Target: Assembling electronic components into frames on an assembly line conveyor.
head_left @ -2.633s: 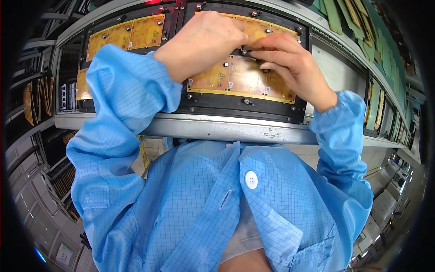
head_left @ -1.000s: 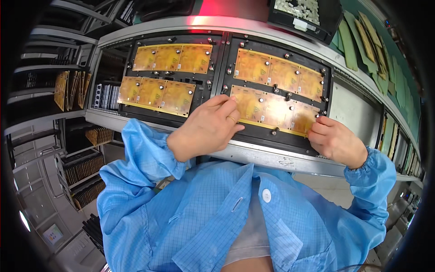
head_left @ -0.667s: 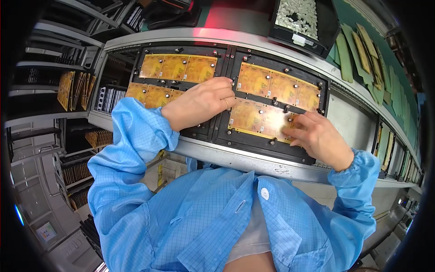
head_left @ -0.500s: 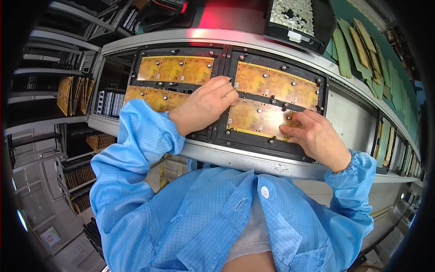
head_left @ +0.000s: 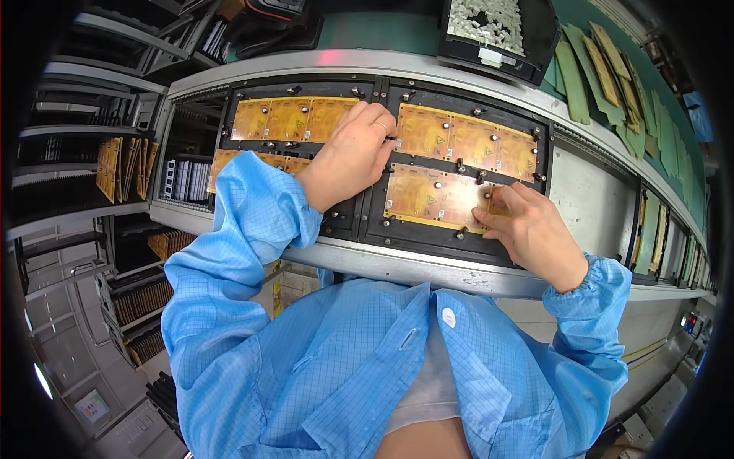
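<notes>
Two black frames [head_left: 373,218] lie side by side, carrying amber circuit board panels. My left hand [head_left: 350,155] is over the gap between them. Its fingers are curled together at the left edge of the far right panel [head_left: 424,130]; what they pinch there is hidden. My right hand [head_left: 531,228] rests at the right end of the near right panel [head_left: 413,195], thumb and fingers bent over a spot beside a small knob, the fingertips partly hidden. My left hand and sleeve partly cover the far left panel [head_left: 287,118] and the near left panel [head_left: 223,162].
A metal rail [head_left: 413,268] runs along the near side. Beyond the frames stand a black bin of small white pieces [head_left: 485,27] and green and yellow strips [head_left: 604,73]. Racks of boards [head_left: 115,168] are at the left; a grey plate [head_left: 585,195] lies right of the frames.
My left hand has moved away from me, up along the left edge of the far right panel. My right hand stays almost in place. The red glow on the far rail has shrunk.
</notes>
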Available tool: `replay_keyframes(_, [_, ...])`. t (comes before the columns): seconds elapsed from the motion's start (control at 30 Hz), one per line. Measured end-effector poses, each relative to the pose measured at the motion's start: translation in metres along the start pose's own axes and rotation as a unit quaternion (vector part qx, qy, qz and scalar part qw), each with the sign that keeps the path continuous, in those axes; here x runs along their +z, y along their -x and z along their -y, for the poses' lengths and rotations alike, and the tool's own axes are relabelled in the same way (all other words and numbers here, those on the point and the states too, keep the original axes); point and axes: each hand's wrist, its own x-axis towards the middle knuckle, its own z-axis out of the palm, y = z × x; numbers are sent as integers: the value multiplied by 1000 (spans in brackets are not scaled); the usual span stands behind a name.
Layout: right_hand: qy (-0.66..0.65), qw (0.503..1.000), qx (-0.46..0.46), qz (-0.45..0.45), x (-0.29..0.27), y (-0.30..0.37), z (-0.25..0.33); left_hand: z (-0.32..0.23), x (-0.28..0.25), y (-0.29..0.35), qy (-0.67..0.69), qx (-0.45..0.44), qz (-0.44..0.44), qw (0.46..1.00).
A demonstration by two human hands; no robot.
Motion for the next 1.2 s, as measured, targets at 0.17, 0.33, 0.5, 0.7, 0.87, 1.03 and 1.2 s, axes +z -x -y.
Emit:
replay_keyframes(0.17, [-4, 1000, 3, 1, 0, 1, 0, -2, 0, 0, -12, 20, 25, 999])
replay_keyframes(0.33, [-5, 1000, 3, 1, -1, 1, 1, 4, -9, -29, 6, 5, -39, 999])
replay_keyframes(0.5, [3, 1000, 2, 23, -3, -1, 4, 26, 12, -65, -75, 23, -31, 996])
replay_keyframes(0.7, [12, 1000, 12, -6, -1, 5, 5, 39, 7, -73, 13, 64, 28, 997])
replay_keyframes(0.87, [13, 1000, 3, -3, -3, 3, 0, 46, -4, -70, 43, 126, 61, 989])
replay_keyframes(1.03, [-63, 996, 32, -46, -18, -36, -55, 55, -9, -68, 28, 152, 81, 985])
replay_keyframes(1.2, [216, 965, 67, -131, -4, -93, -83, 33, -23, -43, -29, 152, -29, 988])
